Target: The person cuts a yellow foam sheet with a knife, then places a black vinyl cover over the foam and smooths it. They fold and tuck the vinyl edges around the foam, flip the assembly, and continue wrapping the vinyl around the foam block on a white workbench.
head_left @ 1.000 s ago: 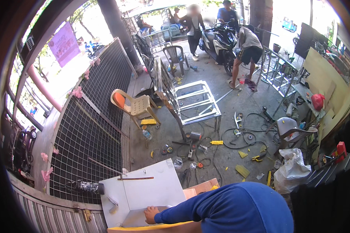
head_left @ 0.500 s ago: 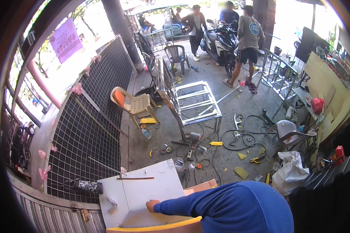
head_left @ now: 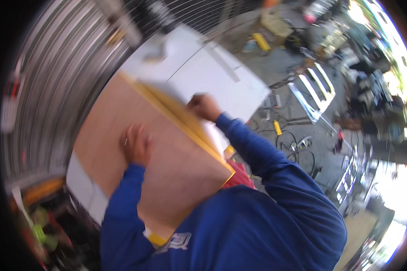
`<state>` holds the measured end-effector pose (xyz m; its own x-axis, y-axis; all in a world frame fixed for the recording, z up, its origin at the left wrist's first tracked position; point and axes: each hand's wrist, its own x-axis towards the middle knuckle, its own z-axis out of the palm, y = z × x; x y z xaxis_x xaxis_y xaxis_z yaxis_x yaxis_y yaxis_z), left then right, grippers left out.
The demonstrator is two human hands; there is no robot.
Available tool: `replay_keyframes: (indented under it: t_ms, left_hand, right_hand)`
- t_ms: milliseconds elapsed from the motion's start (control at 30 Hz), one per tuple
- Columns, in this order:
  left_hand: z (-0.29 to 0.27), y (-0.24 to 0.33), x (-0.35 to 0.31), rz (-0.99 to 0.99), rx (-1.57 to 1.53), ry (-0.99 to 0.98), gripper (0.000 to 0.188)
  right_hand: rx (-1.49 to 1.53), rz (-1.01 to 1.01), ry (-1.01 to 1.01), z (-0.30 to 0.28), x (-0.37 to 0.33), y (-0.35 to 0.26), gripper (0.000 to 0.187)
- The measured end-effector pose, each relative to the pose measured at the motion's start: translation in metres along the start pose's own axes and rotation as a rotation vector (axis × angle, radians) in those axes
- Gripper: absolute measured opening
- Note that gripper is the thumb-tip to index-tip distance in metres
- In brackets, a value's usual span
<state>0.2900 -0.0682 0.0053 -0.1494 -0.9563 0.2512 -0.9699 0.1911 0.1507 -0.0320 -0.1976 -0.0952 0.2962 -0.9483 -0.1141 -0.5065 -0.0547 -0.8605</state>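
A brown board (head_left: 122, 113) with a yellow edge strip (head_left: 181, 124) lies on a white tabletop (head_left: 230, 90) in front of me. My left hand (head_left: 137, 143) rests on the board's brown face, fingers stretched out and a little apart. Just beyond the yellow edge, my right hand (head_left: 204, 107) is closed, its fingers curled together above the tabletop. Motion blurs it, and whatever those fingers may hold is hidden. A thin flat strip (head_left: 224, 63) lies on the white surface farther off. Near the tabletop's left side is a blurred greyish object (head_left: 156, 52).
A corrugated metal shutter (head_left: 49, 90) runs along the left. On the floor to the right lie a pale metal frame (head_left: 314, 92), a yellow piece (head_left: 277, 128) and cables. Another yellow piece (head_left: 261, 41) lies beyond the tabletop. Dark clutter with a green item (head_left: 43, 230) sits at lower left.
My view has swung down and left onto the board. My left hand now shows, flat on it. My right hand remains closed, now beside the board's yellow edge.
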Motion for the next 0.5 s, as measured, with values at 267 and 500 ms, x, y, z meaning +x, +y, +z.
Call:
replay_keyframes:
  t_ms: [267,500]
  left_hand:
    - [-0.008,0.006,0.001,-0.073,-0.036,0.066,0.047]
    - [-0.006,0.002,-0.004,0.197,-0.036,0.111,0.058]
  right_hand:
    - [-0.234,-0.064,0.029,-0.010,-0.046,-0.154,0.016]
    - [-0.593,-0.322,0.191,0.058,-0.064,-0.161,0.009]
